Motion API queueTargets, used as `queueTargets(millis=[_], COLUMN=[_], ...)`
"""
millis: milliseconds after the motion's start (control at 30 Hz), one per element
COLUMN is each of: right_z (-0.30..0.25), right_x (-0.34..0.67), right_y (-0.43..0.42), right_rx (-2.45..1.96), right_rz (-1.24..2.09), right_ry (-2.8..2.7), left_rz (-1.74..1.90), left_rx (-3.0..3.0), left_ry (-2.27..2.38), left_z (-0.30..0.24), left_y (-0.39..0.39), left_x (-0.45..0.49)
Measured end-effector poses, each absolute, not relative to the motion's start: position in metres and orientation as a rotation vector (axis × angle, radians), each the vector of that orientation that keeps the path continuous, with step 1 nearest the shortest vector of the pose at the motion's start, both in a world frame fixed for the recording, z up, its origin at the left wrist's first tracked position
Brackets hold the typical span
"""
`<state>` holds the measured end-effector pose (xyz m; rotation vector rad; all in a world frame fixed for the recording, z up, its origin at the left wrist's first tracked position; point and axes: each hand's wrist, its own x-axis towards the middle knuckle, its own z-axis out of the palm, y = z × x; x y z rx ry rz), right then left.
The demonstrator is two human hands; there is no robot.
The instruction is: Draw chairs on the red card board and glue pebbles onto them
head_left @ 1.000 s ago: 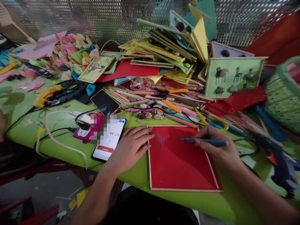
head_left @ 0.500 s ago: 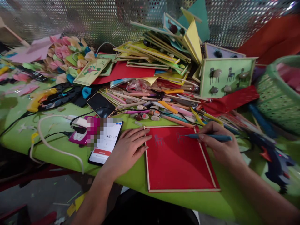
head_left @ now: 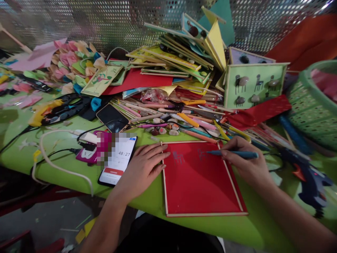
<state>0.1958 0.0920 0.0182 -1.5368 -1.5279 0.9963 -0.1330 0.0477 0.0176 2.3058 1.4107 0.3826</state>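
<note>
A red card with a thin wooden frame (head_left: pixel 200 182) lies on the green table in front of me. Two small chair drawings sit near its top edge. My right hand (head_left: pixel 246 163) is closed on a blue pen (head_left: pixel 237 154), whose tip touches the card beside the second chair drawing. My left hand (head_left: pixel 143 167) lies flat with its fingers stretched out, pressing the card's left edge. It rests just right of a phone (head_left: pixel 118 160) showing a timer.
Pens, sticks and small stones (head_left: pixel 184 117) lie heaped behind the card. Behind them rise stacked framed cards (head_left: pixel 179 58) and a green card with stones (head_left: pixel 254 86). A green basket (head_left: pixel 314 102) and a blue glue gun (head_left: pixel 312 179) are at the right, cables (head_left: pixel 60 154) and paper flowers (head_left: pixel 76 61) at the left.
The pen tip has shifted a little along the second chair drawing. The view has drifted slightly, and the phone timer went from 48:26 to 48:27. My left hand has stayed put.
</note>
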Motion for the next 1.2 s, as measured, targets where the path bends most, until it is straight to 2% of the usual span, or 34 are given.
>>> queueTargets(millis=[833, 1200], right_z=[0.017, 0.011], right_x=[0.196, 0.196], right_y=[0.091, 0.090], right_rx=[-1.476, -1.392], right_rz=[1.053, 1.120], right_ry=[-1.614, -1.418], left_rz=[0.405, 0.409], left_rx=[2.315, 2.339], left_ry=[1.415, 1.412], left_z=[0.015, 0.014], left_y=[0.047, 0.048], left_x=[-0.134, -0.134])
